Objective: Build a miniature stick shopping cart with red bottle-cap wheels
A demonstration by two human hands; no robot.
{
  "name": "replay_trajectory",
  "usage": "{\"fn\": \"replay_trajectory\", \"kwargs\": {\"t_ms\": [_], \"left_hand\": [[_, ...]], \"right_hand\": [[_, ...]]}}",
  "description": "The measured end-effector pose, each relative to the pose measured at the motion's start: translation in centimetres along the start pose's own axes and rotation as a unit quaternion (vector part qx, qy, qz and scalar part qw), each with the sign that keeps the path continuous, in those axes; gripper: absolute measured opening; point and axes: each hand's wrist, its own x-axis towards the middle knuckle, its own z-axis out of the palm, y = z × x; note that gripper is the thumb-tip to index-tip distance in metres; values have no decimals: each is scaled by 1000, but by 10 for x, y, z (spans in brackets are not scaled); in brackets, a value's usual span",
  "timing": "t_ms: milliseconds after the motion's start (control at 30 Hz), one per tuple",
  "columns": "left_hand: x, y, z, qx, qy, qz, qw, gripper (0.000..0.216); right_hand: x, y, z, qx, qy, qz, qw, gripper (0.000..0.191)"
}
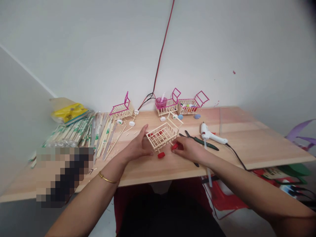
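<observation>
A small cart (161, 136) built of bare wooden sticks stands on the table in front of me, with red bottle caps as wheels. One red bottle cap (161, 155) shows at its near side. My right hand (186, 148) pinches another red bottle cap (175, 146) at the cart's lower right corner. To the left, my left hand (138, 144) has its thumb raised and fingers apart beside the cart; whether a fingertip touches the sticks I cannot tell. Behind my right hand lie dark-handled pliers or cutters (207, 143), partly covered by that hand.
Carts with magenta-painted rims (120, 111) line the wall, one bearing a pink cup (161, 102). A white glue gun (213, 134) lies right, its cord over the table edge. Wrapped chopsticks (80, 131), loose sticks (105, 138) and a yellow bag (70, 111) occupy the left.
</observation>
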Motion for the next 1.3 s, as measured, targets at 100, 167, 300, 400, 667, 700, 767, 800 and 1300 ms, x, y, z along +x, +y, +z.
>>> {"fn": "replay_trajectory", "kwargs": {"t_ms": [100,167,300,400,667,700,767,800,1300], "left_hand": [[-3,-2,-2,-1,-1,-4,1000,125],[-5,-3,-3,-1,5,-5,1000,123],[-9,-3,-5,-1,2,-7,1000,121],[-10,-1,-6,8,-11,-9,1000,122],[-12,-3,-6,-15,-37,-16,999,121],[-12,-4,-6,-16,-40,-12,999,119],[-12,-6,-6,-15,-50,-3,999,113],[-12,-7,-6,-15,-56,-1,998,111],[-7,-16,-8,46,-35,12,998,76]], "right_hand": [[2,-1,1,11,-2,-3,1000,21],[2,-2,1,21,-5,-6,1000,21],[3,-3,2,26,-6,-17,999,18],[4,-2,3,25,-9,-19,999,19],[6,-1,-1,17,-18,-16,1000,26],[6,-1,-1,15,-19,-14,1000,27],[6,0,-1,16,-19,-11,1000,27],[6,1,-1,19,-18,-10,1000,26],[8,1,1,42,-11,-30,999,19]]}}
